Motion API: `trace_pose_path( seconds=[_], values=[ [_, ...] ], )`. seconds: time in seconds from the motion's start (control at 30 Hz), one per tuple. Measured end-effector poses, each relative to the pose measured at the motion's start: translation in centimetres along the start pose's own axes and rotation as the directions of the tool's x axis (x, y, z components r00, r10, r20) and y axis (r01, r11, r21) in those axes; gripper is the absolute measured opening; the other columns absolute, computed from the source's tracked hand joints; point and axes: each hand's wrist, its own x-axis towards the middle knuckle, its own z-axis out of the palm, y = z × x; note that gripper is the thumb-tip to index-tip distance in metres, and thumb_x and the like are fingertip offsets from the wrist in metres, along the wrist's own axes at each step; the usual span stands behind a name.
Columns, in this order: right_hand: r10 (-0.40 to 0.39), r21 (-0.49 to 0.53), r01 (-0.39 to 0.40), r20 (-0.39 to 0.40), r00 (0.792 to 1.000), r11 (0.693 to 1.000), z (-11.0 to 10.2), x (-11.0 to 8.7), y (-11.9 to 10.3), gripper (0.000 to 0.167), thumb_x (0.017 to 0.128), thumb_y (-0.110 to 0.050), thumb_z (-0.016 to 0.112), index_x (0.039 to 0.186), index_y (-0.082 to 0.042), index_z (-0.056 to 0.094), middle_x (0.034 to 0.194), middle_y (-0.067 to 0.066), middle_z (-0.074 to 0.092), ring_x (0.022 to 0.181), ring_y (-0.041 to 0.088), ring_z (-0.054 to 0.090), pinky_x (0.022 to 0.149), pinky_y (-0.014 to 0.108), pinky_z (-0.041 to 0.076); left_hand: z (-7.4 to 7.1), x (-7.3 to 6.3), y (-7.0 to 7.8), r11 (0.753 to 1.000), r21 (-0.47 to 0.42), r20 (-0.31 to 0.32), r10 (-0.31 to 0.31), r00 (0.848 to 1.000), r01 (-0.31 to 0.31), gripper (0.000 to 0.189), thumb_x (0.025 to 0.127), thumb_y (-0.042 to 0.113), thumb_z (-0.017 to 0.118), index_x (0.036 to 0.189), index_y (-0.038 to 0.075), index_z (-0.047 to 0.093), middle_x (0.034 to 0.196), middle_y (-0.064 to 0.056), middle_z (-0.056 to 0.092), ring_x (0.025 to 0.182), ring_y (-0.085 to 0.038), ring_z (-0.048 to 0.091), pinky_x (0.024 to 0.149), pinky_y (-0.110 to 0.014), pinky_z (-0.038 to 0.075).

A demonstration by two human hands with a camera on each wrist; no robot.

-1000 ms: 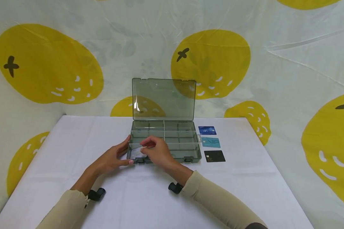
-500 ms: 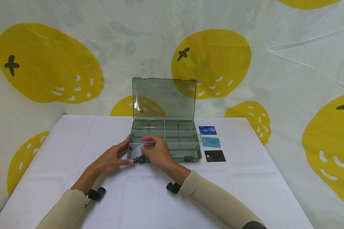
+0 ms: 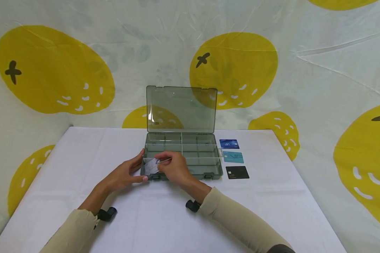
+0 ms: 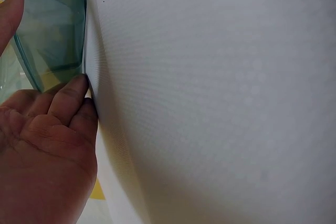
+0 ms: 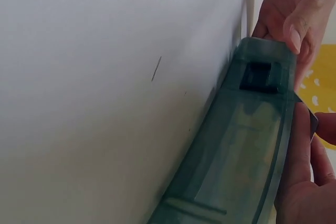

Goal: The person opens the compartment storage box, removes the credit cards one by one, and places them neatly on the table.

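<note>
A translucent grey-green compartment box [image 3: 206,171] stands on the white cloth with its lid [image 3: 181,109] raised. My left hand [image 3: 125,173] rests against the box's left side, fingers along the wall and thumb at the front left corner. Inside the front left compartment is a whitish card [image 3: 151,166], tilted. My right hand [image 3: 175,168] pinches this card by its right edge between thumb and finger. In the right wrist view a dark corner of the card [image 5: 308,113] sticks up over the box rim, at the right hand's fingers [image 5: 300,150]. The card's lower part is hidden there.
To the right of the box lie a blue card [image 3: 229,144], a teal card [image 3: 233,157] and a black card [image 3: 237,172] in a column. Clear dividers [image 3: 197,158] split the box. Behind the table hangs a curtain with yellow fruit prints [image 3: 233,70].
The card in the front left compartment has tilted, its right edge rising with the right hand's fingers. The left hand and the box have stayed put.
</note>
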Motion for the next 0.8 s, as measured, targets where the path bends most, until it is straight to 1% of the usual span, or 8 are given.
trace_pose_path(
  seconds=[0.1, 0.2, 0.33, 0.4, 0.47, 0.67, 0.8],
  values=[
    [-0.019, 0.031, 0.019, 0.002, 1.000, 0.999, -0.7, -0.2, -0.2, 0.034, 0.089, 0.013, 0.070, 0.117, -0.003, 0.080, 0.111, 0.013, 0.077, 0.084, 0.016, 0.076, 0.072, 0.031, 0.067, 0.0, -0.1, 0.0, 1.000, 0.013, -0.003, 0.019, 1.000, -0.019, 0.114, 0.091, 0.033, 0.086, 0.172, 0.012, 0.009, 0.177, -0.020, 0.016, 0.159, -0.043, 0.034, 0.126, -0.058, 0.029],
    [-0.035, 0.046, 0.035, -0.009, 0.999, 0.998, -1.4, -0.4, -0.5, 0.034, 0.089, 0.014, 0.069, 0.117, -0.001, 0.079, 0.113, 0.016, 0.077, 0.084, 0.018, 0.076, 0.074, 0.037, 0.068, 0.0, -0.2, 0.1, 1.000, 0.008, -0.006, 0.011, 1.000, -0.011, 0.114, 0.091, 0.032, 0.086, 0.172, 0.014, 0.009, 0.177, -0.019, 0.017, 0.159, -0.043, 0.034, 0.127, -0.058, 0.028],
    [-0.038, 0.058, 0.039, -0.019, 0.999, 0.998, -2.7, -0.8, -0.8, 0.033, 0.091, 0.014, 0.069, 0.119, -0.001, 0.078, 0.116, 0.017, 0.076, 0.087, 0.020, 0.075, 0.084, 0.051, 0.067, 0.0, -0.3, 0.1, 1.000, 0.004, -0.004, 0.001, 1.000, -0.001, 0.114, 0.091, 0.032, 0.086, 0.172, 0.015, 0.008, 0.178, -0.019, 0.016, 0.159, -0.043, 0.033, 0.127, -0.059, 0.028],
    [-0.035, 0.063, 0.036, -0.025, 0.999, 0.997, -3.4, -1.0, -0.9, 0.034, 0.092, 0.014, 0.069, 0.120, -0.002, 0.078, 0.118, 0.017, 0.075, 0.089, 0.021, 0.075, 0.087, 0.056, 0.065, 0.0, -0.3, 0.1, 1.000, 0.007, -0.004, -0.004, 1.000, 0.004, 0.114, 0.091, 0.032, 0.086, 0.172, 0.015, 0.008, 0.178, -0.019, 0.016, 0.159, -0.044, 0.032, 0.127, -0.059, 0.027],
    [-0.031, 0.068, 0.033, -0.031, 0.999, 0.997, -4.1, -1.2, -0.8, 0.033, 0.093, 0.013, 0.069, 0.120, -0.003, 0.078, 0.119, 0.017, 0.075, 0.090, 0.020, 0.074, 0.087, 0.055, 0.066, 0.0, -0.4, 0.1, 1.000, 0.015, -0.006, -0.007, 1.000, 0.007, 0.115, 0.091, 0.033, 0.086, 0.172, 0.016, 0.007, 0.178, -0.019, 0.015, 0.159, -0.044, 0.032, 0.128, -0.059, 0.027],
    [-0.030, 0.096, 0.036, -0.064, 0.997, 0.995, -6.2, -1.9, -0.5, 0.032, 0.092, 0.012, 0.071, 0.119, -0.003, 0.079, 0.119, 0.018, 0.075, 0.090, 0.019, 0.074, 0.079, 0.041, 0.068, 0.0, -0.4, 0.2, 1.000, 0.025, -0.012, -0.007, 1.000, 0.007, 0.115, 0.091, 0.033, 0.087, 0.173, 0.016, 0.008, 0.179, -0.016, 0.013, 0.160, -0.043, 0.032, 0.128, -0.058, 0.026],
    [0.015, 0.109, -0.006, -0.078, 0.997, 0.994, -7.7, -2.6, -0.5, 0.033, 0.093, 0.010, 0.072, 0.120, -0.007, 0.079, 0.120, 0.015, 0.075, 0.096, 0.022, 0.075, 0.083, 0.040, 0.068, 0.0, -0.4, 0.1, 1.000, 0.029, -0.011, -0.007, 1.000, 0.007, 0.115, 0.091, 0.034, 0.086, 0.173, 0.017, 0.007, 0.179, -0.016, 0.012, 0.160, -0.043, 0.031, 0.128, -0.058, 0.026]
  ],
)
